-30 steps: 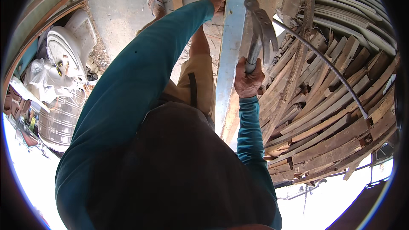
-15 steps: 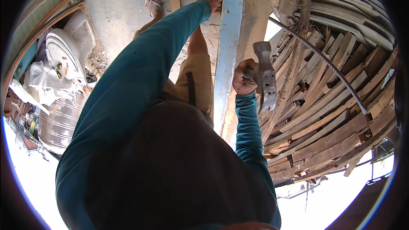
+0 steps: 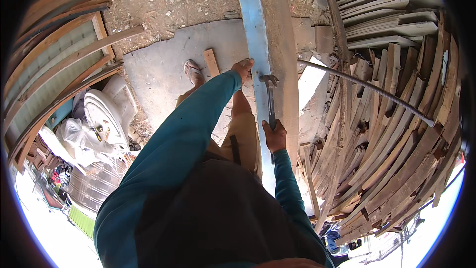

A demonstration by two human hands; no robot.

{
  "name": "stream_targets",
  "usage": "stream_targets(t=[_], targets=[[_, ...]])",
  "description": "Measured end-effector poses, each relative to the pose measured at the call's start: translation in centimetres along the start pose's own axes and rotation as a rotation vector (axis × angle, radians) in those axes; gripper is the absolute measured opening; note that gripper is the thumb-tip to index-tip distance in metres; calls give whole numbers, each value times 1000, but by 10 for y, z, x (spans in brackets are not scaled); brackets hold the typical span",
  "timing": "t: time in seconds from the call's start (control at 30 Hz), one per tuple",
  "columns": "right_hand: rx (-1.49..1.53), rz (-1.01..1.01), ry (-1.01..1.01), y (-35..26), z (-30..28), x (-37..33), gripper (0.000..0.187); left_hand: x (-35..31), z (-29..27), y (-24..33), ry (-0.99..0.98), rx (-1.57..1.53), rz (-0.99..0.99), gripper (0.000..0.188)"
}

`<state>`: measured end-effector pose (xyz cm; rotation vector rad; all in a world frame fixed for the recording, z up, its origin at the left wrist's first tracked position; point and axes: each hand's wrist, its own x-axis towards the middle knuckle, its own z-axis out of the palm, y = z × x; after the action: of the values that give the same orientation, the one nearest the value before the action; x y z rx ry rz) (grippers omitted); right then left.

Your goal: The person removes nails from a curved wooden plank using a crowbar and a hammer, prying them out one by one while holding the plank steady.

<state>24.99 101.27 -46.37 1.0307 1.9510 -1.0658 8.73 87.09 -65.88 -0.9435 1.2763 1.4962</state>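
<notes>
A long light-blue plank (image 3: 253, 15) runs away from my body between my two hands. My left hand (image 3: 243, 69) is closed on its left edge, thumb on top; the fingers beneath are mostly hidden. My right hand (image 3: 275, 136) grips the dark handle of a claw hammer (image 3: 270, 100). The hammer's head lies over the plank's right part, a little to the right of my left hand; whether it touches the surface I cannot tell. Along the plank's right side lies a wide brown board (image 3: 283, 44).
Stacked wood strips (image 3: 391, 134) fill the right side, with a metal rod (image 3: 367, 85) slanting over them. A grey sheet (image 3: 163, 64) with a short wood piece (image 3: 211, 63) covers the ground. At left are a white plastic chair (image 3: 106, 114) and wooden frames (image 3: 64, 64).
The hammer has swung from a raised position on the right down over the blue plank. My left hand keeps its hold. The view has shifted, showing more ground at the far side.
</notes>
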Motion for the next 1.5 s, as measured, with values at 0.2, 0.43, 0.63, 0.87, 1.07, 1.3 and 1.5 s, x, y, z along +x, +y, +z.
stream_targets(t=[0.2,0.43,0.63,0.87,1.07,1.3,1.5], targets=[[76,-31,105,-13,-17,-4,39,2,30,84,433,536,273,83],[28,-2,159,-6,-19,5,39,28,66,156,593,559,149,115],[28,33,171,-11,-4,13,39,23,65,173,418,508,46,122],[25,43,197,-52,6,17,39,40,44,156,476,601,197,82],[41,-58,353,-146,2,56,44,37,-3,168,-4,667,168,79],[348,-331,423,-282,-17,134,40,96,-31,167,117,418,220,74],[239,-443,479,-308,-7,218,44,117,-25,212,180,398,324,56]])
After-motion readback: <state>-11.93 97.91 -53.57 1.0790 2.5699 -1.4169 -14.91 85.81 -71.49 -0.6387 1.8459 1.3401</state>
